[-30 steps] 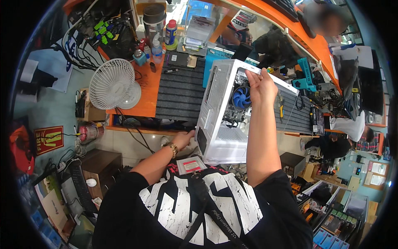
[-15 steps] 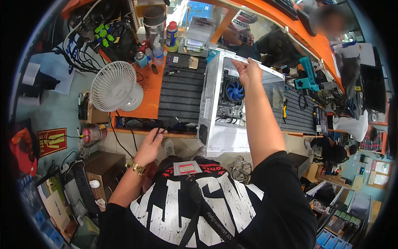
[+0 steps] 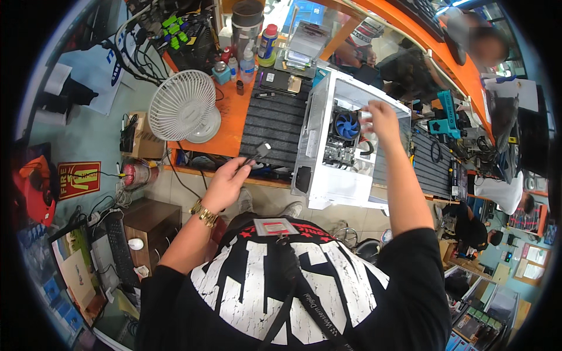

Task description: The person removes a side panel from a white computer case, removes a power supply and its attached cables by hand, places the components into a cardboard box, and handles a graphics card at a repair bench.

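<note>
My left hand point(image 3: 227, 182) is closed around a black cable, with its pale-tipped plug point(image 3: 264, 150) sticking out beyond my fingertips at the mat's near edge. A white computer case point(image 3: 342, 190) lies with its inside showing on the bench. Within it sit a blue cooling fan point(image 3: 347, 125) and a motherboard point(image 3: 338, 153). Just right of the fan, my right hand point(image 3: 381, 121) hovers over the case with bent fingers. Motion smears those fingertips, so whether they touch or hold anything is unclear.
A grey desk fan point(image 3: 186, 105) stands left on the orange bench, near a spray bottle point(image 3: 247, 63) and a spray can point(image 3: 268, 42). A dark ribbed mat point(image 3: 272, 120) lies under the case. To the right are a teal tool point(image 3: 446, 114) and cables. Behind the glass, a person sits.
My right hand has come down from the case's far edge to beside the blue fan, its fingers now bent. My left hand has risen slightly with the cable, showing its plug. The view has shifted.
</note>
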`<state>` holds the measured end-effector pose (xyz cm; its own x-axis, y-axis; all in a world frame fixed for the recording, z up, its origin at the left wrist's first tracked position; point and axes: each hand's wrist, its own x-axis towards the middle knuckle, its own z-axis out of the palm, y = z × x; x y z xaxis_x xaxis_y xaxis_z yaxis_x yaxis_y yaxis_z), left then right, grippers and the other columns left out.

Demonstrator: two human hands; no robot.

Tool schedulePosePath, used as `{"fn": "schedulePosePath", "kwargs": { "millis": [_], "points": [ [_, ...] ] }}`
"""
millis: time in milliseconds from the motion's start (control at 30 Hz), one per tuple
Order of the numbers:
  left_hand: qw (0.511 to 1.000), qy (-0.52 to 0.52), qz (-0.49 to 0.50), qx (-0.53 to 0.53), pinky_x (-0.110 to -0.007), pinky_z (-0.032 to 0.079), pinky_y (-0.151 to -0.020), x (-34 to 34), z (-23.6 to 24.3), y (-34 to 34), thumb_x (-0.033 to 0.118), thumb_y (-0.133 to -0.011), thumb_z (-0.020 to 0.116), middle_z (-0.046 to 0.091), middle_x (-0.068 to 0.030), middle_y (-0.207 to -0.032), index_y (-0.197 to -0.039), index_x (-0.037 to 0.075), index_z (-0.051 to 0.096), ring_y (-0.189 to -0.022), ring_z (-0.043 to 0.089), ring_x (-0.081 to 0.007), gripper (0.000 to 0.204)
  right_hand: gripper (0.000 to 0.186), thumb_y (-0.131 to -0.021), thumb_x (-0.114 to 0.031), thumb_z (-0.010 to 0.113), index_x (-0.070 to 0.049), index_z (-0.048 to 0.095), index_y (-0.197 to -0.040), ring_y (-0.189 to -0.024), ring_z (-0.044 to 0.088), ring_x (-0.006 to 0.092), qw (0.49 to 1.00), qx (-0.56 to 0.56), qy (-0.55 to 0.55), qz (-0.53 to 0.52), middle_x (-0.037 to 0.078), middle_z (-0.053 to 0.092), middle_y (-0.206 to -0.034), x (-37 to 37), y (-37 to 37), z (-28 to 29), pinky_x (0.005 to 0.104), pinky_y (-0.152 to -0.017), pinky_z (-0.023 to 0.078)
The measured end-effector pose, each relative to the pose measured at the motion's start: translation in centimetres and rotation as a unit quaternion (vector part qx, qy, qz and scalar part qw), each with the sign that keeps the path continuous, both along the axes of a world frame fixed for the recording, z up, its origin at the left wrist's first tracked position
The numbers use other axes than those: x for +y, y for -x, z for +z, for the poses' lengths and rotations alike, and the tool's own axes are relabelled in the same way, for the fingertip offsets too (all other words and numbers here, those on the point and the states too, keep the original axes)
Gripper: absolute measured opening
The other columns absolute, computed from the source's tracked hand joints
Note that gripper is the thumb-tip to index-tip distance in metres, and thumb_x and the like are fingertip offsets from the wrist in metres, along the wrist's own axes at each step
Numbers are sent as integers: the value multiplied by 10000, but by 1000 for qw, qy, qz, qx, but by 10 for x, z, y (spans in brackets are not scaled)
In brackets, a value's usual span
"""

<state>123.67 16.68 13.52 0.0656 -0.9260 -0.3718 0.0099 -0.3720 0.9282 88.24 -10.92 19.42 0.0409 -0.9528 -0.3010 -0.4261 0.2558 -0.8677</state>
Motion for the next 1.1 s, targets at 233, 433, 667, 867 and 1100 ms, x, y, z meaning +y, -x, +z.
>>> {"fn": "schedulePosePath", "kwargs": {
  "millis": [233, 433, 667, 867, 1100],
  "points": [
    [994, 7, -64, 90, -242, 385, -606, -20, -6, -2, 154, -1086, 565, 515, 57, -765, -1251, 33, 701, -659, 429, -46, 246, 211, -1055, -103, 587, 33, 660, -1199, -640, 663, 115, 995, -74, 36, 53, 105, 738, -925, 167, 5, 16, 234, -485, 487],
    [983, 43, -151, 101, -200, 359, -549, -20, 13, 10, 122, -1057, 580, 558, 60, -777, -1237, 44, 722, -617, 445, -14, 242, 593, -1047, -165, 639, -62, 375, -1568, -694, 671, 112, 972, -192, -85, 104, 115, 725, -1074, 207, -74, 21, 237, -490, 502],
    [977, -10, -150, 150, -218, 433, -599, -7, 11, 16, 179, -1073, 599, 661, 36, -824, -1177, 18, 745, -674, 534, -19, 241, 236, -1016, -101, 699, -1, 609, -1210, -716, 643, 62, 966, -181, -76, 168, 34, 685, -962, 222, -109, -11, 228, -530, 499],
    [981, 12, -91, 169, -210, 309, -502, -3, -19, 1, 203, -1132, 484, 471, 91, -694, -1230, 5, 706, -558, 385, -14, 313, 216, -1026, -79, 665, 29, 586, -1196, -720, 677, 108, 958, -178, -176, 137, 55, 676, -947, 234, -98, -20, 253, -557, 558],
    [935, -7, -159, 316, -236, 278, -507, -10, -5, -27, 185, -1125, 453, 386, 74, -707, -1269, -43, 625, -571, 304, -42, 320, 486, -1067, -140, 592, 46, 443, -1491, -733, 678, 200, 922, -261, -282, 53, 136, 665, -972, 221, -112, -31, 334, -591, 577]
  ]
}}
